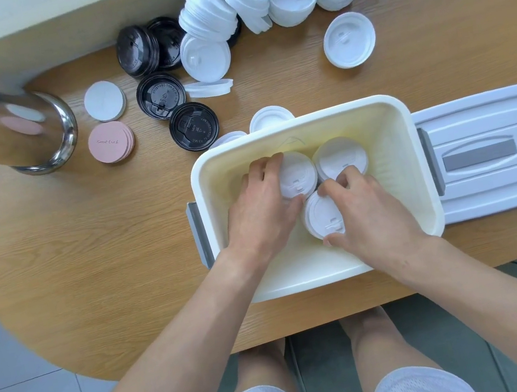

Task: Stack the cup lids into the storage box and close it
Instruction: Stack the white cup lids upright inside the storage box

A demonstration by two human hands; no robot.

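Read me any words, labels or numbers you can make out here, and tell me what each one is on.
"Good Luck", faint script, best reading: top pink coaster.
Embossed ring text on the black lids: too small to read.
White lids in the storage box: no legible text.
Box lid: none.

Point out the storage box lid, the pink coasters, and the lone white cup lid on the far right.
Storage box lid (494, 180): head view, flat top below its grey handle.
Pink coasters (108, 142): head view, top disc's centre.
Lone white cup lid (348, 39): head view, its recessed top.
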